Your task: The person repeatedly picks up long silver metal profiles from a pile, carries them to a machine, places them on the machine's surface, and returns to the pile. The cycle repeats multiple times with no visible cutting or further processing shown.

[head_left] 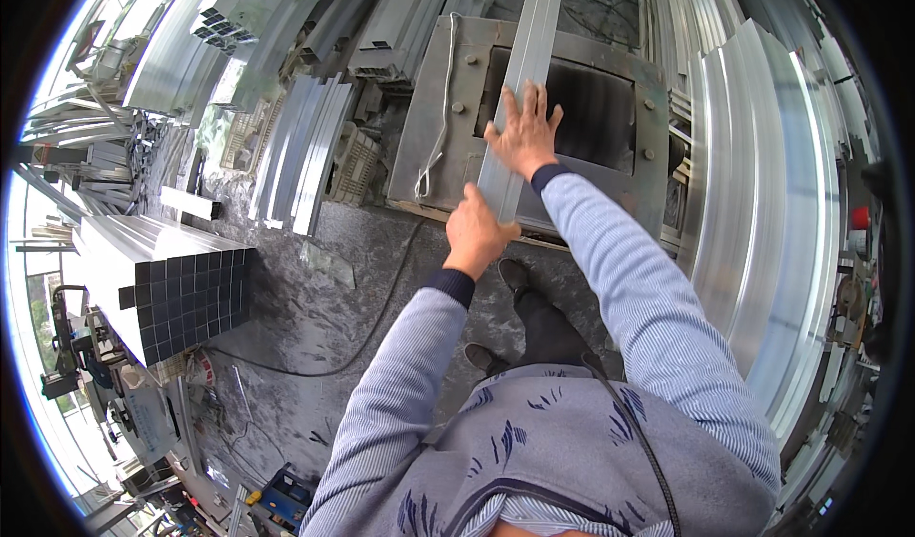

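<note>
Landmark: the grey metal machine surface [610,170], a plate with bolts and a dark rectangular opening, standing ahead of the person's feet.

Tube stack [181,284]: far left of the machine surface – a block of square-section aluminium tubes on the floor, dark open ends facing the camera.

Loose profiles [300,151]: left of the machine surface, several long aluminium sections lying side by side on the dusty floor, running away from the person.

Cord [440,108]: a pale cord hanging down the left part of the machine surface, ending in a loop near its front edge.

Left hand [477,234]: at the front edge of the machine surface, closed around the near end of the aluminium strip [522,89]; knuckles up, fingers curled under so the grip itself is hidden.

Aluminium strip: a long, flat, ribbed profile lying lengthwise across the machine surface – its near end at the front edge, its far end reaching past the back edge, over the left side of the dark opening.

Right hand [524,135]: further along the same strip, over the machine surface; palm down, fingers spread, pressing flat on the metal rather than gripping it.

Shoes [500,318]: dark, on the floor just in front of the machine surface.

Curved sheets [762,213]: right of the machine surface, tall bright aluminium profiles standing close together.
</note>
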Available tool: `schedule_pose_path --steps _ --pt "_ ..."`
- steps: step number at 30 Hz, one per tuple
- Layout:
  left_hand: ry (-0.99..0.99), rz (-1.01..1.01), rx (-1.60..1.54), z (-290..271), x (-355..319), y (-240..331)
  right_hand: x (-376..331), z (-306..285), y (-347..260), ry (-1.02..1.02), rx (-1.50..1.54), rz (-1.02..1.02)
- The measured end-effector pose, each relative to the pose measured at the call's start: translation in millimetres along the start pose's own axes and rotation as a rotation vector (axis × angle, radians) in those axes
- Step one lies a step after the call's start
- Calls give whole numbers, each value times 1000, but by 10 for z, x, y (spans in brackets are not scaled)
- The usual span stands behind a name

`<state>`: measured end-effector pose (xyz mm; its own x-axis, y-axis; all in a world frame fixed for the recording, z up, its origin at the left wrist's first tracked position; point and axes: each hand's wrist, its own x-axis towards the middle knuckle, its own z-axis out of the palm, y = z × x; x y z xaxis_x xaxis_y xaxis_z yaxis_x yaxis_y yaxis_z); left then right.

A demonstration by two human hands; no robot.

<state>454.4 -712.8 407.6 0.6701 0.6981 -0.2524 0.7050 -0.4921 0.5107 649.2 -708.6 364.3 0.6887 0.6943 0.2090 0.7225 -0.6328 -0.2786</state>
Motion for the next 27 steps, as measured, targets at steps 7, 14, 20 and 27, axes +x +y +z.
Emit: schedule_pose_path --steps 7,14,20,27 --pt "-63 -101 -16 378 -1340 -747 -1547 43 -446 -43 73 -52" --pt "-128 -152 -7 434 -2502 -1297 -2774 25 -846 -84 76 -91" --pt "-140 -150 7 414 -3300 -1698 -3580 -54 -1178 -139 75 -80" --pt "-122 -140 -39 395 -4004 -2127 -4244 -3 -1372 -214 111 -59"
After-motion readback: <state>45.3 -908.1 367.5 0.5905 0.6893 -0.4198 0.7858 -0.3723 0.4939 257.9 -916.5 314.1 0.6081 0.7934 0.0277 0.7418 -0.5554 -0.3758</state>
